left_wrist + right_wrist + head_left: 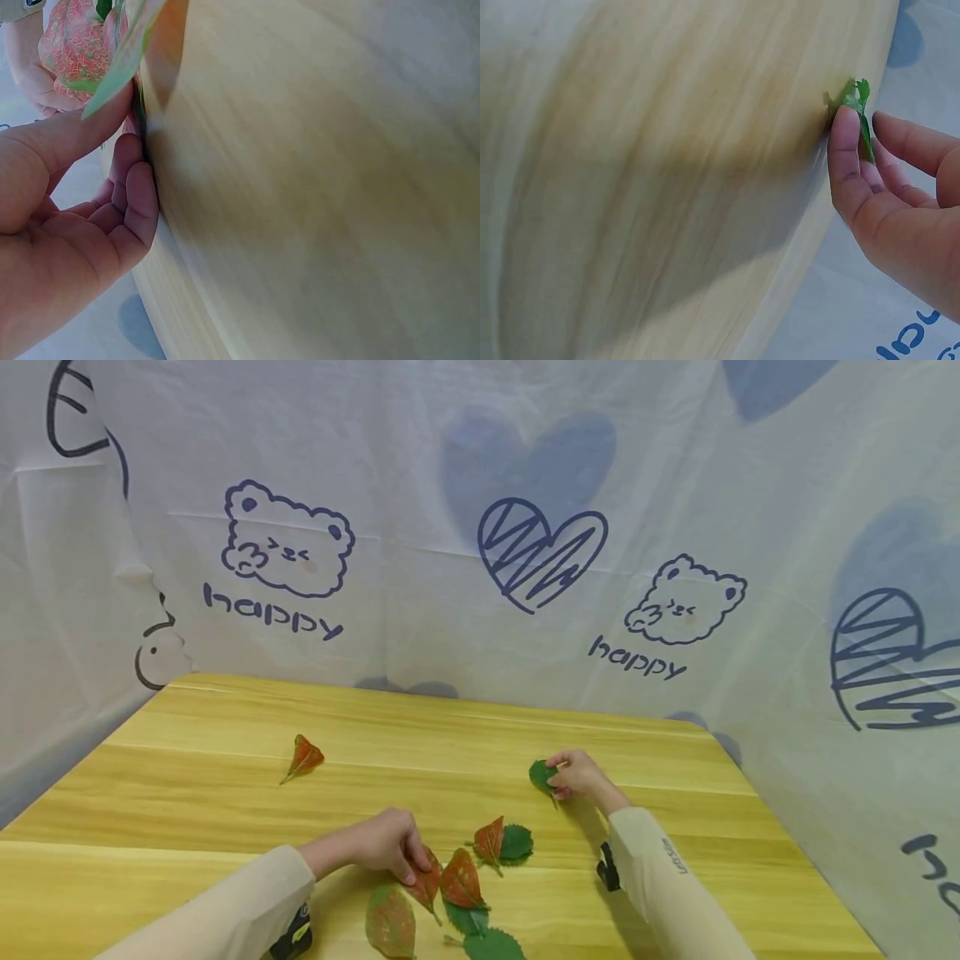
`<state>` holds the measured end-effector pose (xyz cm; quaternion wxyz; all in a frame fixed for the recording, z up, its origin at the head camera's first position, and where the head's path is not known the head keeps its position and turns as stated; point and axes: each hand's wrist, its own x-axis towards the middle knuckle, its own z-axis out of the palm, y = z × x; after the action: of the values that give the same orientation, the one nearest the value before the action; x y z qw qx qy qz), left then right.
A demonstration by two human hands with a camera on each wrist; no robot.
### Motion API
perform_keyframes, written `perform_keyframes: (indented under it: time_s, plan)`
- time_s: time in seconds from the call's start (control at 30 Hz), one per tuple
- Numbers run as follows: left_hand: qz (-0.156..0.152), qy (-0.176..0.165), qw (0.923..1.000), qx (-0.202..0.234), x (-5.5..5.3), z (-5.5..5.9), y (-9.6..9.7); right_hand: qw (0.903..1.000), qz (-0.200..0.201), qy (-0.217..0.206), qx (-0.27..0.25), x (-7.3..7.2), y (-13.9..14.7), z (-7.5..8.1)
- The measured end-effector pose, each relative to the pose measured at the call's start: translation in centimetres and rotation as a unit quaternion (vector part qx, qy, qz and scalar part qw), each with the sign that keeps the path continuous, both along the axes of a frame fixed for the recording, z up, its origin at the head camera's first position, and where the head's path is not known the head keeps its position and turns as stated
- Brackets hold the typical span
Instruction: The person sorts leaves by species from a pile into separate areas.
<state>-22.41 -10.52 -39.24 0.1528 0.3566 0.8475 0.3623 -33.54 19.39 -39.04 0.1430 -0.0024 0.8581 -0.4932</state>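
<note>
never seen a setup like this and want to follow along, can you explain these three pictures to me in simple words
There is no machine here, just a person's left hand and right hand, both bare. The wide picture comes from a camera worn on the head, looking forward and down. The other two are close views from the left and right wrists, each showing that side's work. On the wooden table lies a lone red leaf farther off, and a loose group of red and green leaves nearer the person, some overlapping. The left hand pinches another red leaf; the right holds a green leaf in its fingers, though how firmly is hard to tell.
</note>
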Motion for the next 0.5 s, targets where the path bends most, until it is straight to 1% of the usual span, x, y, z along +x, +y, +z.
perform_keyframes:
  time_s: [0.23,0.37,0.5]
  plan:
    - [-0.004,0.007,1.0000,0.000,0.0,0.0,0.0,1.0000,0.003,-0.004,0.008,0.6,-0.1,0.4]
    - [-0.003,0.006,1.0000,0.003,0.0,0.0,0.0,0.9997,-0.007,0.002,0.024,1.0,-0.1,0.6]
    - [-0.003,0.005,1.0000,0.003,0.0,0.0,0.0,0.9994,-0.016,0.006,0.029,1.3,-0.1,0.8]
